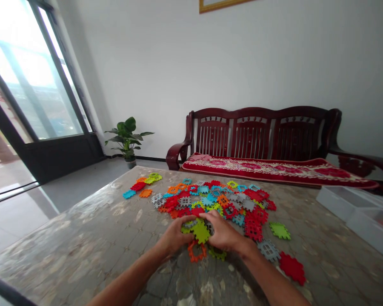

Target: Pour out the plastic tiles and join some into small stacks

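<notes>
A left bare hand (175, 236) and a right bare hand (224, 233) meet near the front of a long table with a grey-brown, floral-patterned, glossy cover (115, 250), both clamped on a small cluster of lime-green and grey toothed plastic tiles (200, 230). The left hand grips the cluster's left side and the right hand its right side, with the solid lime-green face showing between them; how the tiles join is partly hidden by the fingers. Just below the cluster is an orange toothed plastic frame with an open centre (197, 252), and beside it, near the right wrist, lies a lime-green toothed plastic piece (218, 254), partly covered. Beyond the hands spreads a loose heap of red, blue, grey, orange and lime-green toothed plastic tiles (208, 199), some solid and some with window-like openings. Right of the heap lie a solid lime-green square tile (280, 230), a grey window-patterned tile (268, 250) and a solid red toothed tile (292, 267), the red one nearest the right forearm. A smaller group of red, orange, blue and lime-green tiles (138, 186) sits apart at the far left, and translucent white plastic bins (335, 204) stand at the table's right edge
</notes>
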Demonstrator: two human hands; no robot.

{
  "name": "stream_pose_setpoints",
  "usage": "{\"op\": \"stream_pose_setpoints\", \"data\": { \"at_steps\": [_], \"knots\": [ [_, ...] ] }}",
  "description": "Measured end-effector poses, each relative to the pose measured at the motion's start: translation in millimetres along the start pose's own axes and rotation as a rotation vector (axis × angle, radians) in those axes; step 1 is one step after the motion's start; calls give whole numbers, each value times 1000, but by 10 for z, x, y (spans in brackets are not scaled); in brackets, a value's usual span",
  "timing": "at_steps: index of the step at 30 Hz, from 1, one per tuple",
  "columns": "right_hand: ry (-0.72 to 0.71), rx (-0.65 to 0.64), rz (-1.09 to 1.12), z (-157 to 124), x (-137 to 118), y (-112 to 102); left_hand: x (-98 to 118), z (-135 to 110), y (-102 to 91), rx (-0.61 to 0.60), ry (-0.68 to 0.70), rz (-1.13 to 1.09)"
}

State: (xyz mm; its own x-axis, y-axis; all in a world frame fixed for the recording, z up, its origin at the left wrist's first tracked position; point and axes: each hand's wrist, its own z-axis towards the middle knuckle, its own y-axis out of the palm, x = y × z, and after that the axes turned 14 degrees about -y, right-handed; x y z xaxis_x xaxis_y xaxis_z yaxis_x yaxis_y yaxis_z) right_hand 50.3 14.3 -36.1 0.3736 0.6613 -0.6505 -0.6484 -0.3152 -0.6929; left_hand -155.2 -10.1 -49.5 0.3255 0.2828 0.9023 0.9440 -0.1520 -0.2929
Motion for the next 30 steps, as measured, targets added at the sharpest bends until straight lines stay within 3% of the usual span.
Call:
{"op": "stream_pose_setpoints", "data": {
  "at_steps": [8, 15, 18, 21, 24, 30],
  "knots": [
    [-17, 165, 64, -32, 82, -225, 201, 133, 184, 133, 135, -11],
    [-4, 267, -76, -88, 391, -734, 789, 524, 589, 157, 332, 184],
    [8, 304, -146, -156, 540, -910, 974, 633, 682, 82, 417, 267],
    [33, 352, -218, -314, 686, -1007, 944, 611, 669, 78, 426, 385],
    [63, 460, -289, -546, 854, -1067, 751, 441, 584, 133, 412, 550],
    [251, 737, -467, -1105, 1288, -1281, 472, 34, 486, -38, 353, 889]
  ]
}}
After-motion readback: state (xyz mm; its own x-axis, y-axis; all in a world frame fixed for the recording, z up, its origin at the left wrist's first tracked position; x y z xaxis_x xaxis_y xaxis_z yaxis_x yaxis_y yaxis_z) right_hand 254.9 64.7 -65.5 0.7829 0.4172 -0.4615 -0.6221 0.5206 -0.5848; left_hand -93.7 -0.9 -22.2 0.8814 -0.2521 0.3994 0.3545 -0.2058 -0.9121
